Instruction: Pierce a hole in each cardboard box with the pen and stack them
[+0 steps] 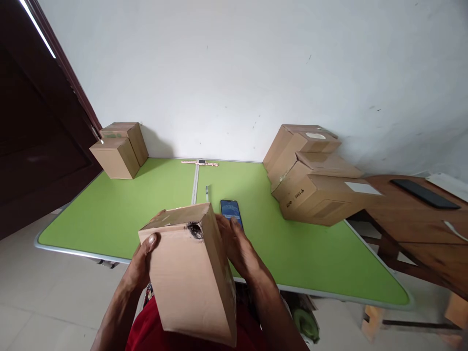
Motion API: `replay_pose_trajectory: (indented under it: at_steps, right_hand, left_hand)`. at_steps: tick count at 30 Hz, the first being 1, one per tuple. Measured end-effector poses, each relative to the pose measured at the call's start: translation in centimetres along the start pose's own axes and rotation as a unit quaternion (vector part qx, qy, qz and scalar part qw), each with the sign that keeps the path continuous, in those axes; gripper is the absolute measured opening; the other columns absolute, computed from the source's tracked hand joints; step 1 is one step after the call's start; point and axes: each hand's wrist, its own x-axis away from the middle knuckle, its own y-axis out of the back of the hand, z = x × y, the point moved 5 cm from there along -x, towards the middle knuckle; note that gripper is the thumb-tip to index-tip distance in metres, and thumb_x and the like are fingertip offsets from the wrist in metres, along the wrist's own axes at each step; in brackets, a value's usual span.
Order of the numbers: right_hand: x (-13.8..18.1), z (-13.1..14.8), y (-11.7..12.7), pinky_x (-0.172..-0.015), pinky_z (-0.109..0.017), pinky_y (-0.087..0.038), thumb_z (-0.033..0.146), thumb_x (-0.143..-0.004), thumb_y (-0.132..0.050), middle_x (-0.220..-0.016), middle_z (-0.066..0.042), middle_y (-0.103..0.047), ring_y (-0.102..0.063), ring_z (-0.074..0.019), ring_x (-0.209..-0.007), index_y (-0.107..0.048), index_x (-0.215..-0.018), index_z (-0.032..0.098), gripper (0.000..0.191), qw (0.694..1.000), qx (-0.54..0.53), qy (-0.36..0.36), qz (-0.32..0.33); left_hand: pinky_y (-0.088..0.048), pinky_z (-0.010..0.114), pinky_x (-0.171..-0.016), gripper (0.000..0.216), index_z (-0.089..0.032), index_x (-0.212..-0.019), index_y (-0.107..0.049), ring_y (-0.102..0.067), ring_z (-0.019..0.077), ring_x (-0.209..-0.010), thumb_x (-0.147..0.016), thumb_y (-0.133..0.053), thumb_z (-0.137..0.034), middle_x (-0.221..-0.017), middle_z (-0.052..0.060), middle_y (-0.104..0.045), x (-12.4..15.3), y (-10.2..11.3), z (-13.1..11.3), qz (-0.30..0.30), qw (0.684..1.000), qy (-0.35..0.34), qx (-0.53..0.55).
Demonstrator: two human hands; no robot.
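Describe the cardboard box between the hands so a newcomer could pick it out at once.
Find the green-topped table, then the middle of its near edge. There a cardboard box sits between the left hand and right hand. Unlike the left-end boxes and right-end boxes, it shows a black patch at an upper corner.

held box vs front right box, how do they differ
The held box is between the left hand and right hand; the front right box rests on the green table. The held box has a dark patch near one corner; the front right box has a white label. Both are brown cardboard.
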Motion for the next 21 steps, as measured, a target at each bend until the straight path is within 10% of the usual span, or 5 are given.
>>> replay_pose_trajectory:
  at_steps: [5, 13, 17, 21]
  right_hand:
    - [0.7, 3.2, -1.8, -0.112, -0.049, -0.051, 0.078, -0.084, -0.074, -0.151, -0.01, -0.064, -0.058, -0.0359, -0.142, -0.055, -0.155, 0.032, 0.087, 0.994, 0.074, 0.032, 0.08]
    - [0.4, -1.0, -4.2, -0.133, -0.054, -0.023, 0.075, -0.091, -0.061, -0.175, -0.011, -0.035, -0.025, -0.0362, -0.163, -0.041, -0.166, 0.025, 0.092, 0.973, 0.207, -0.047, 0.095]
    - [-1.0, -1.9, -4.6, -0.131, -0.054, -0.026, 0.078, -0.087, -0.064, -0.172, -0.012, -0.038, -0.032, -0.0377, -0.159, -0.043, -0.165, 0.025, 0.097, 0.977, 0.172, -0.077, 0.104]
    - [-1.2, -1.6, -4.5, -0.124, -0.052, -0.036, 0.079, -0.086, -0.067, -0.168, -0.013, -0.041, -0.035, -0.0367, -0.158, -0.039, -0.168, 0.028, 0.1, 0.973, 0.183, -0.07, 0.124]
  left_hand:
    - [-0.064, 0.055, -0.102, 0.113, -0.031, -0.17, -0.033, -0.066, 0.0465, -0.135, -0.077, -0.079, -0.076, -0.158, 0.015, -0.062, 2.1, 1.0, -1.0, -0.065, 0.998, 0.014, -0.021]
    - [-0.052, 0.058, -0.115, 0.096, -0.03, -0.163, -0.046, -0.056, 0.0442, -0.146, -0.085, -0.067, -0.083, -0.158, 0.016, -0.06, 3.8, 3.4, -0.2, -0.151, 0.97, 0.069, -0.18]
    - [-0.049, 0.061, -0.115, 0.089, -0.027, -0.158, -0.052, -0.055, 0.0422, -0.145, -0.087, -0.07, -0.076, -0.156, 0.018, -0.057, 2.4, 3.4, -3.6, -0.221, 0.89, -0.108, -0.384]
    - [-0.054, 0.053, -0.1, 0.049, -0.025, -0.12, -0.081, -0.074, 0.0359, -0.113, -0.096, -0.063, -0.065, -0.124, 0.011, -0.079, 0.4, -0.3, -5.6, -0.138, 0.81, -0.184, -0.539]
